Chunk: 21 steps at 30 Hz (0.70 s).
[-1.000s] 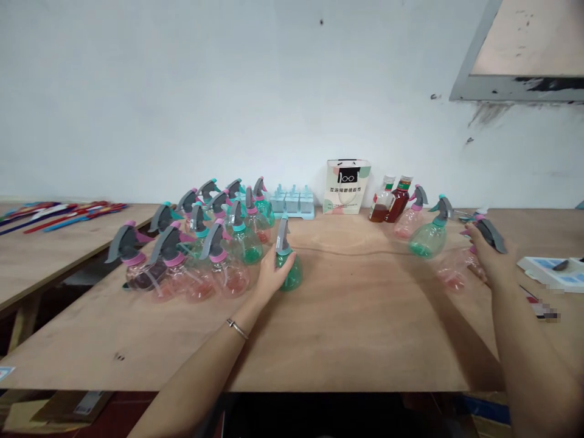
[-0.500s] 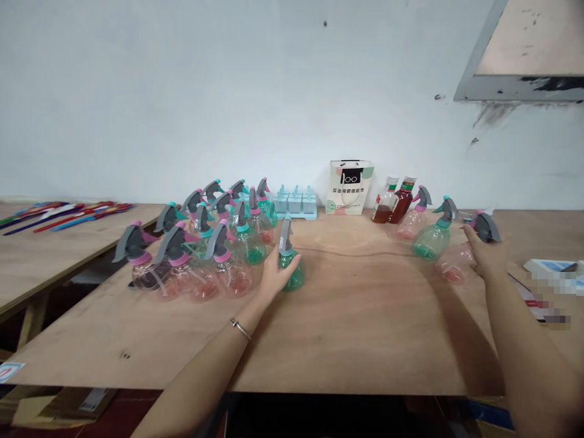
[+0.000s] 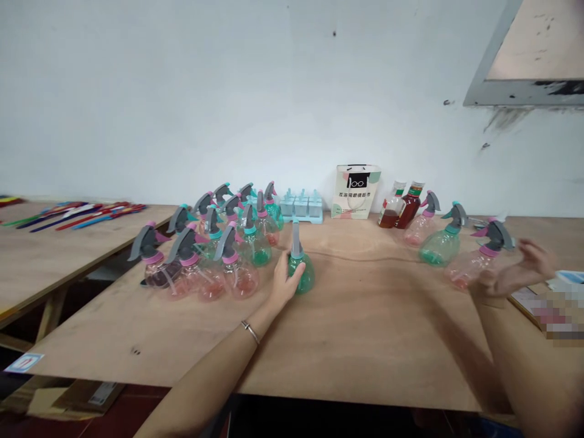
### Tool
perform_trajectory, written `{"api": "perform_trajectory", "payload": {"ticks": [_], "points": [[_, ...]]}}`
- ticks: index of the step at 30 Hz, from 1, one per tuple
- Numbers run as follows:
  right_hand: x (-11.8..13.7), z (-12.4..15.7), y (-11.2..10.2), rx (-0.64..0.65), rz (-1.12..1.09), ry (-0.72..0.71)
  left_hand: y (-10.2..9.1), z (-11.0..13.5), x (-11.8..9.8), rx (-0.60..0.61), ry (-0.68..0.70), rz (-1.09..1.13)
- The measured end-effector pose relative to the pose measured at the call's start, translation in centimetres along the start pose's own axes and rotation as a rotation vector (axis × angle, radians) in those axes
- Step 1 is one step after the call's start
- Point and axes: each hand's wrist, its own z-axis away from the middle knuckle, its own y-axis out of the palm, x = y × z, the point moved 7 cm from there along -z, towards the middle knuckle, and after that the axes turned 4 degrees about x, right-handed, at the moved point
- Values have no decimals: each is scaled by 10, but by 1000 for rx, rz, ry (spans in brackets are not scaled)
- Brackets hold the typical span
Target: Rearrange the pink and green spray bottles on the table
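Note:
My left hand (image 3: 288,277) is wrapped round a green spray bottle (image 3: 306,274) that stands upright on the wooden table, its grey trigger head pointing up. At the right, my right hand (image 3: 517,274) is open and slightly blurred, beside a pink spray bottle (image 3: 465,271) with a grey and pink head. Whether its lower fingers still touch that bottle I cannot tell. Behind it stand a green spray bottle (image 3: 440,246) and another pink spray bottle (image 3: 417,230). To the left of my left hand, several pink and green spray bottles (image 3: 241,277) are grouped close together.
Along the wall stand a light-blue popsicle mould (image 3: 301,210), a paper bag (image 3: 356,194) and two sauce bottles (image 3: 391,207). Flat coloured strips (image 3: 91,213) lie on the left table (image 3: 41,261), across a gap. Papers (image 3: 538,304) lie at the right.
My right hand has let go of the pink spray bottle's upper part and moved right, its fingers opening. My left hand stays on the green bottle. The view has shifted slightly.

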Motion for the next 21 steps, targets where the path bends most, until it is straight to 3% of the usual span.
{"api": "perform_trajectory", "payload": {"ticks": [1, 2, 3, 4, 9, 12, 16, 19, 21], "points": [[34, 4, 12, 46, -129, -157, 4, 3, -1, -2, -2, -5], [65, 10, 33, 208, -241, -221, 9, 5, -3, -2, 0, -17], [93, 20, 63, 463, -313, -176, 15, 8, -6, 3, 7, -36], [117, 33, 89, 638, -355, -85, 20, 11, -10, 11, 20, -60], [210, 102, 187, 1099, -669, 345, 46, 30, -26, 103, 77, -214], [231, 117, 219, 1172, -873, 548, 56, 41, -31, 185, 107, -295], [234, 105, 233, 1164, -1031, 689, 60, 45, -42, 293, 209, -328], [228, 96, 234, 1185, -1099, 769, 44, 38, -54, 311, 352, -291], [221, 92, 232, 1142, -1146, 858, 15, 32, -58, 212, 457, -289]]}}
